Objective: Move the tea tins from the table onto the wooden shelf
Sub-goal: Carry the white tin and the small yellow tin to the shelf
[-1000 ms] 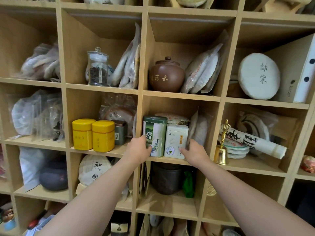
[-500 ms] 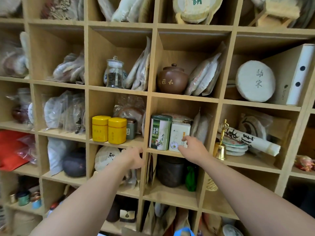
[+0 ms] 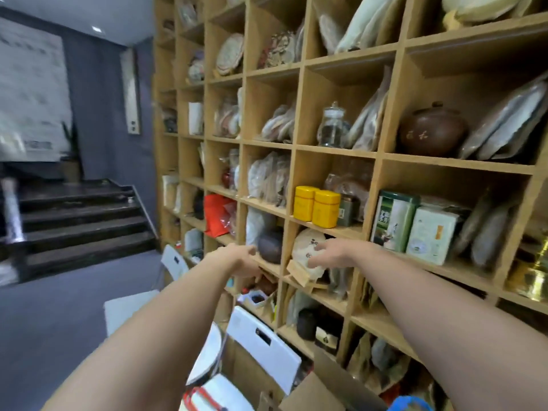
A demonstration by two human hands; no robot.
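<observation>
Head view: green tin (image 3: 393,221), white tin (image 3: 431,235) labels blurred, unreadable.

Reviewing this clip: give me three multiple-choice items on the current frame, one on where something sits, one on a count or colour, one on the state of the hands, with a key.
1. Where does the green tea tin stand?
A. On the stairs
B. In a shelf cubby, right beside the white tea tin
C. In the person's left hand

2. How many yellow tins stand side by side on the wooden shelf?
A. Two
B. Four
C. None

3. What are the left hand and right hand holding?
A. A tin each
B. One glass jar together
C. Nothing

Key: 1 B, the green and white tins share one cubby, side by side. 2 A, a pair of yellow tins shows in the cubby to their left. 3 C, both hands hang in front of the shelf with loose fingers and grip nothing.
</observation>
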